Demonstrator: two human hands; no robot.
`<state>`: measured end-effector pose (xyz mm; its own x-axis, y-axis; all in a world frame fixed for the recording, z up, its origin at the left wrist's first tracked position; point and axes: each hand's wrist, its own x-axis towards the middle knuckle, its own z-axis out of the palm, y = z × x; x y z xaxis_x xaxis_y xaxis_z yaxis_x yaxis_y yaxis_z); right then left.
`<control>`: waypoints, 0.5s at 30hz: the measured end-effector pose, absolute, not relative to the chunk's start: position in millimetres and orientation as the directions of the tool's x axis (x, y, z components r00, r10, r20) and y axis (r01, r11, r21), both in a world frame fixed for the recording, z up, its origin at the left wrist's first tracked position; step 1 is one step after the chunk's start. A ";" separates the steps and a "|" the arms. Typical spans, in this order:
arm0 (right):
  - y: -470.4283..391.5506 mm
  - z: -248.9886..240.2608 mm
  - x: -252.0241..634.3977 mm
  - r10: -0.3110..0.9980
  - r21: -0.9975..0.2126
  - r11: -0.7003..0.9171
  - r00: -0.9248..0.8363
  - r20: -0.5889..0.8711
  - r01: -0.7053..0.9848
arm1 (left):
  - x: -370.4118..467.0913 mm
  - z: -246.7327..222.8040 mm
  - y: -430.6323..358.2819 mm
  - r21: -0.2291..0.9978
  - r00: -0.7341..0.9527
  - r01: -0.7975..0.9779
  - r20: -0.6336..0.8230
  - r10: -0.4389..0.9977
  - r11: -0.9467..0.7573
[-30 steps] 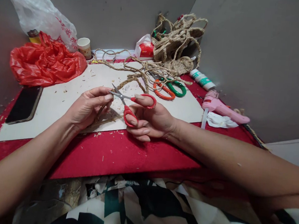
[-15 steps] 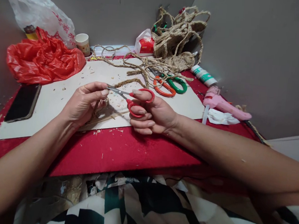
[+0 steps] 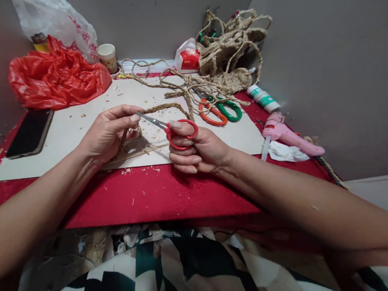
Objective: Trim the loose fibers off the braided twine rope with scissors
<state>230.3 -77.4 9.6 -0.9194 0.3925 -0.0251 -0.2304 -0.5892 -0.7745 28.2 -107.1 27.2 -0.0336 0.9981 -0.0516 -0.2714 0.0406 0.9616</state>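
My right hand (image 3: pixel 193 150) grips small red-handled scissors (image 3: pixel 160 123), thumb and a finger in the loops, blades pointing left and closed together. The blade tips meet the fingertips of my left hand (image 3: pixel 111 130). Between its thumb and fingers the left hand pinches a braided straw cord (image 3: pixel 163 107), which runs off to the right behind the scissors. Frayed strands of it hang below the left fingers; the exact spot at the blade tips is hidden by the fingertips.
A white board (image 3: pixel 72 124) littered with scraps covers the red cloth (image 3: pixel 161 202). Tangled braided cord (image 3: pixel 186 87) lies behind, by orange-and-green-handled scissors (image 3: pixel 221 111). A phone (image 3: pixel 30 134) and red bag (image 3: pixel 59 80) lie left; a pink glue gun (image 3: pixel 291 134) lies right.
The scissors' handles have come together and the blades have closed at the left fingertips. The left hand has stayed nearly still.
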 end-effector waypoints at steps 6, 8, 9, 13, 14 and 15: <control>-79.7 8.3 230.2 0.365 -0.829 -0.524 -0.931 -0.010 -0.196 | 27.3 28.3 -106.2 0.948 -0.050 -0.313 -0.068 0.996 0.049; -79.9 8.4 229.8 0.387 -0.875 -0.452 -0.922 -0.017 -0.173 | 26.1 28.7 -105.9 0.942 -0.045 -0.332 -0.074 0.996 0.055; -80.1 8.5 229.4 0.417 -0.906 -0.394 -0.909 -0.026 -0.155 | 25.4 28.8 -105.8 0.939 -0.043 -0.337 -0.080 0.996 0.061; -82.5 10.1 228.0 0.544 -0.992 -0.118 -0.839 -0.030 -0.041 | 23.2 29.1 -105.9 0.935 -0.020 -0.346 -0.091 0.996 0.078; -83.5 10.7 227.7 0.559 -0.998 -0.060 -0.829 -0.025 -0.010 | 23.2 29.0 -106.0 0.934 -0.012 -0.349 -0.087 0.996 0.077; -84.5 11.4 227.5 0.570 -1.000 -0.015 -0.821 -0.022 0.016 | 23.4 29.0 -106.1 0.933 -0.004 -0.352 -0.082 0.997 0.076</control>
<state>227.5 -84.5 11.4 -0.8212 0.5702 -0.0216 0.0161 -0.0148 -0.9998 23.4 -106.1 29.0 -0.0044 0.9966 -0.0824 -0.3523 0.0756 0.9328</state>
